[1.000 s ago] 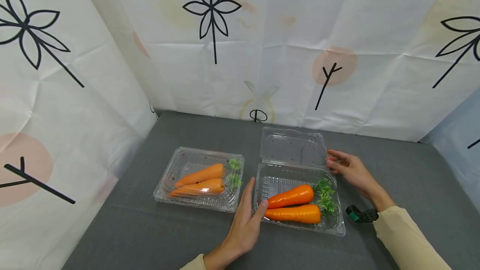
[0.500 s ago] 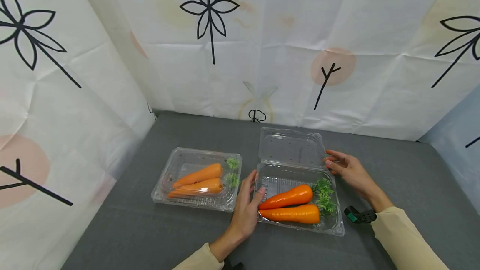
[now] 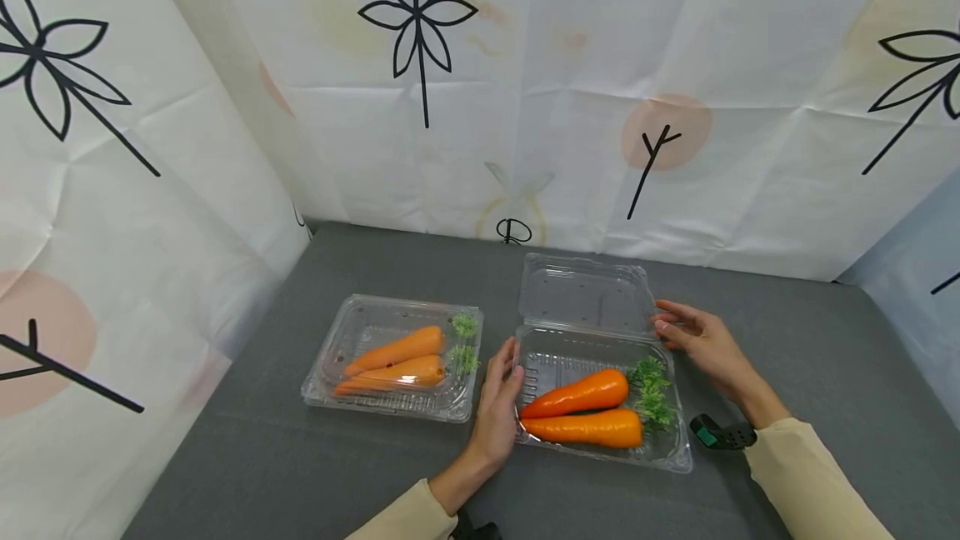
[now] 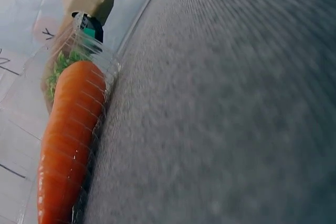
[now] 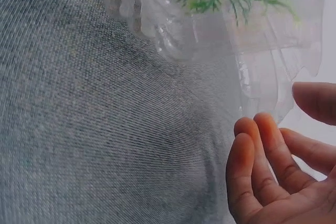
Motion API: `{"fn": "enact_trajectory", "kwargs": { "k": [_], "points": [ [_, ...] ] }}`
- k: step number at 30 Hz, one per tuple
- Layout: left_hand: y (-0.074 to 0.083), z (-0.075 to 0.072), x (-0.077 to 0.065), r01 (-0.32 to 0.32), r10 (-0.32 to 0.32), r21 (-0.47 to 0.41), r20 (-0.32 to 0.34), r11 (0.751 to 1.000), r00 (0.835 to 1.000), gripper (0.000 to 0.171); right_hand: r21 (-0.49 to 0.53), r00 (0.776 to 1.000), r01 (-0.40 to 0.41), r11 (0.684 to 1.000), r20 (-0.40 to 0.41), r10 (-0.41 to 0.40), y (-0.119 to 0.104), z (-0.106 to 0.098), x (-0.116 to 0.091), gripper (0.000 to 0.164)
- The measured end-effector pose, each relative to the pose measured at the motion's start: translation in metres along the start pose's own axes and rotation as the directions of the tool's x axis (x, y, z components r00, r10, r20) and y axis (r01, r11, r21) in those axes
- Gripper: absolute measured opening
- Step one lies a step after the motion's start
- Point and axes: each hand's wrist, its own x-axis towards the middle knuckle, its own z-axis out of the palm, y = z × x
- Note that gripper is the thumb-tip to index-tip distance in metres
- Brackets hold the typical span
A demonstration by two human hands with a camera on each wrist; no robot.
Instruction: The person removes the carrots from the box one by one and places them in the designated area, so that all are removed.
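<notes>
An open clear plastic clamshell box holds two carrots with green tops, its lid folded back behind it. At its left wall my left hand rests with extended fingers, thumb at the rim. My right hand is at the right side of the lid near the hinge; in the right wrist view its fingers bend loosely, the thumb apart. Whether they touch the plastic there is unclear. The left wrist view shows one carrot through the box wall; my left hand is out of that view.
To the left stands a second clear clamshell box, closed, with two carrots inside. Both boxes lie on a dark grey cloth-covered table. A patterned white curtain hangs behind and at the sides.
My left hand has shifted slightly, and its thumb has drawn back from over the carrot tips to the box's left rim. The right hand and the boxes look nearly unmoved.
</notes>
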Motion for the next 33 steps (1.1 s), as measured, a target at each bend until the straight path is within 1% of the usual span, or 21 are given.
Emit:
{"fn": "enact_trajectory", "kwargs": {
  "k": [2, 4, 5, 7, 9, 11, 13, 16, 19, 21, 22, 25, 26, 29, 31, 33],
  "points": [
    [0.000, 0.004, 0.001, 0.002, -0.001, 0.008, -0.022, 1.000, 1.000, 0.050, -0.017, 1.000, -0.012, 1.000, -0.026, 0.012, -0.001, 0.000, -0.002, 0.059],
    [0.000, 0.007, 0.002, 0.006, -0.005, 0.023, -0.042, 1.000, 0.999, 0.048, -0.069, 0.998, -0.011, 0.998, -0.068, 0.006, -0.003, -0.001, -0.006, 0.061],
    [-0.001, 0.008, 0.003, 0.005, -0.004, 0.025, -0.052, 1.000, 0.999, 0.047, -0.104, 0.995, -0.001, 0.995, -0.095, -0.009, -0.005, -0.001, -0.008, 0.060],
    [-0.001, 0.009, 0.004, 0.011, -0.009, 0.026, -0.076, 1.000, 0.997, 0.044, -0.195, 0.985, 0.049, 0.980, -0.152, -0.079, -0.009, -0.001, -0.014, 0.056],
    [-0.001, 0.009, 0.005, 0.013, -0.010, 0.026, -0.105, 1.000, 0.994, 0.042, -0.287, 0.964, 0.111, 0.951, -0.200, -0.173, -0.015, -0.001, -0.021, 0.051],
    [-0.001, 0.008, 0.007, 0.012, -0.009, 0.024, -0.127, 1.000, 0.992, 0.040, -0.350, 0.932, 0.186, 0.918, -0.233, -0.278, -0.021, 0.002, -0.028, 0.044],
    [-0.001, 0.007, 0.008, 0.007, -0.003, 0.027, -0.143, 1.000, 0.990, 0.037, -0.400, 0.898, 0.257, 0.880, -0.238, -0.370, -0.028, 0.006, -0.036, 0.038],
    [-0.003, 0.005, 0.012, -0.011, 0.016, 0.029, -0.151, 1.000, 0.988, 0.032, -0.422, 0.858, 0.367, 0.829, -0.191, -0.477, -0.037, 0.013, -0.047, 0.034],
    [-0.005, 0.002, 0.016, -0.029, 0.029, 0.008, -0.149, 1.000, 0.988, 0.029, -0.389, 0.840, 0.468, 0.794, -0.083, -0.536, -0.043, 0.021, -0.058, 0.035],
    [-0.008, 0.001, 0.018, -0.040, 0.037, -0.018, -0.142, 0.999, 0.989, 0.028, -0.337, 0.827, 0.529, 0.779, -0.002, -0.562, -0.045, 0.026, -0.063, 0.037],
    [-0.009, 0.000, 0.019, -0.048, 0.042, -0.035, -0.137, 0.998, 0.990, 0.027, -0.310, 0.823, 0.548, 0.777, 0.038, -0.566, -0.045, 0.028, -0.066, 0.037],
    [-0.011, -0.001, 0.021, -0.069, 0.060, -0.075, -0.118, 0.995, 0.991, 0.026, -0.257, 0.811, 0.583, 0.771, 0.138, -0.568, -0.043, 0.035, -0.069, 0.037],
    [-0.012, -0.001, 0.021, -0.076, 0.066, -0.082, -0.112, 0.994, 0.992, 0.025, -0.259, 0.809, 0.587, 0.767, 0.163, -0.565, -0.042, 0.037, -0.070, 0.036],
    [-0.014, -0.002, 0.022, -0.094, 0.086, -0.082, -0.098, 0.992, 0.992, 0.023, -0.276, 0.811, 0.584, 0.763, 0.221, -0.541, -0.038, 0.041, -0.071, 0.036],
    [-0.014, -0.002, 0.023, -0.097, 0.091, -0.069, -0.093, 0.993, 0.992, 0.022, -0.297, 0.817, 0.576, 0.762, 0.249, -0.521, -0.036, 0.043, -0.071, 0.036],
    [-0.014, -0.002, 0.024, -0.103, 0.097, -0.059, -0.089, 0.993, 0.991, 0.021, -0.304, 0.825, 0.561, 0.770, 0.275, -0.493, -0.034, 0.044, -0.071, 0.035]
  ]
}}
